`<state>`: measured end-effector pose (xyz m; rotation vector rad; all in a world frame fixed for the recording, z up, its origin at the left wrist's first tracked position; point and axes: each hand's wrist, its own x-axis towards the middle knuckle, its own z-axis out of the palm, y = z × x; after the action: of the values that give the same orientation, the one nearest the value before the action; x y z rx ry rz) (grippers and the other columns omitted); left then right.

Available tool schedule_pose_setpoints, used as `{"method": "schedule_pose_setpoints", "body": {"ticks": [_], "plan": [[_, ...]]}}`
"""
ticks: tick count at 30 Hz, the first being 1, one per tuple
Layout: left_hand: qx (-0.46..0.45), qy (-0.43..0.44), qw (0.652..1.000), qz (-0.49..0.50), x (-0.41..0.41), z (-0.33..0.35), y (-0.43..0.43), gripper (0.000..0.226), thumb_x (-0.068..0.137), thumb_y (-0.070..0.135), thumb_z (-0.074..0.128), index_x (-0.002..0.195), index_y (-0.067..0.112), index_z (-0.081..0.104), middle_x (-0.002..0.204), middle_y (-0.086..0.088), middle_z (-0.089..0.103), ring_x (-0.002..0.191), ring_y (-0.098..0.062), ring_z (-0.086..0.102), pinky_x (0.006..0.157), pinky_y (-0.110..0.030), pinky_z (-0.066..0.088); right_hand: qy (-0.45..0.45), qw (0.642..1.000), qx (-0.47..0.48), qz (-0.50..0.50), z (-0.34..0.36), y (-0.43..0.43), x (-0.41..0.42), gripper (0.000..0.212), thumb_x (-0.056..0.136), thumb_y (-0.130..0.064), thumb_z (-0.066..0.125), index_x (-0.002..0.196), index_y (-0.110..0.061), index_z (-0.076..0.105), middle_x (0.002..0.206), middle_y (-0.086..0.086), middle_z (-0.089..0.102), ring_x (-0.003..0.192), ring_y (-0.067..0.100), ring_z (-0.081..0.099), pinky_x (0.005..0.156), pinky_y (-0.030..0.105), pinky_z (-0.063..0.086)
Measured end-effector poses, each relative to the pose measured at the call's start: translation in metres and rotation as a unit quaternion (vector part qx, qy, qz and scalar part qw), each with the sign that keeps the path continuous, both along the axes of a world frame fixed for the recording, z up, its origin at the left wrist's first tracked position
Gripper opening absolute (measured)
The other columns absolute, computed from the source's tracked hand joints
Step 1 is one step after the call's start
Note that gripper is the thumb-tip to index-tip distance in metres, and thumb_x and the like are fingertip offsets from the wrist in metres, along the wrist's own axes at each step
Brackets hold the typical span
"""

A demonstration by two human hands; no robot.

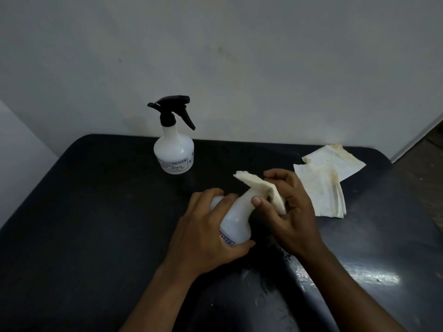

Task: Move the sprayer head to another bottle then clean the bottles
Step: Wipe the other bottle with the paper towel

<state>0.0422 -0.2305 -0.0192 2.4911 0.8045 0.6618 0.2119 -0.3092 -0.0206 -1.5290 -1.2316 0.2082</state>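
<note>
smooth white bottle (pixel 236 221) — folded tissue (pixel 261 190), gripped

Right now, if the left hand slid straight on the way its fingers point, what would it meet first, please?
Probably the standing spray bottle; the left hand, gripping the tilted bottle, points up-table towards it, though depth is uncertain.

Capless white bottle (pixel 233 219): tilted, neck wrapped in folded white tissue (pixel 260 189). Second white bottle (pixel 173 153): upright, behind and left of it, well apart, black sprayer head (pixel 173 111) fitted.
</note>
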Motion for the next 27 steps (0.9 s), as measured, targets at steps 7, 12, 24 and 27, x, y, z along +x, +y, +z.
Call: {"method": "schedule_pose_setpoints", "body": {"ticks": [7,12,24,27], "plan": [[0.032,0.018,0.999,-0.002,-0.001,-0.001,0.002,0.086,0.057,0.068,0.069,0.127,0.019,0.057,0.126,-0.006,0.054,0.112,-0.021,0.05,0.071,-0.033,0.053,0.041,0.999,0.001,0.028,-0.002,0.001,0.0,0.027,0.095,-0.04,0.044,0.094,-0.026,0.068,0.115,0.004,0.057,0.107,0.011,0.057,0.081,0.02,0.048],[0.054,0.004,0.999,-0.004,-0.002,-0.001,0.002,0.082,0.058,0.067,0.067,0.126,0.025,0.048,0.127,-0.01,0.055,0.114,-0.026,0.051,0.073,-0.035,0.055,0.097,0.995,0.009,0.036,0.003,0.002,0.001,0.026,0.098,-0.033,0.039,0.094,-0.037,0.065,0.107,0.0,0.06,0.096,0.009,0.059,0.075,0.015,0.047],[0.061,0.003,0.998,-0.022,-0.004,0.004,0.002,0.087,0.059,0.07,0.067,0.13,0.022,0.051,0.131,-0.008,0.053,0.116,-0.022,0.046,0.081,-0.031,0.042,0.261,0.961,0.084,0.043,0.012,-0.002,0.004,0.036,0.085,-0.015,0.072,0.111,-0.008,0.049,0.102,0.005,0.073,0.097,0.02,0.07,0.075,0.034,0.058],[0.06,0.01,0.998,-0.026,-0.007,0.005,0.001,0.088,0.057,0.069,0.067,0.127,0.017,0.057,0.129,-0.008,0.054,0.113,-0.028,0.05,0.081,-0.035,0.044,0.113,0.992,0.044,0.024,0.015,-0.004,0.002,0.031,0.09,-0.019,0.059,0.12,-0.01,0.062,0.111,0.006,0.065,0.106,0.016,0.063,0.089,0.035,0.053]]}}
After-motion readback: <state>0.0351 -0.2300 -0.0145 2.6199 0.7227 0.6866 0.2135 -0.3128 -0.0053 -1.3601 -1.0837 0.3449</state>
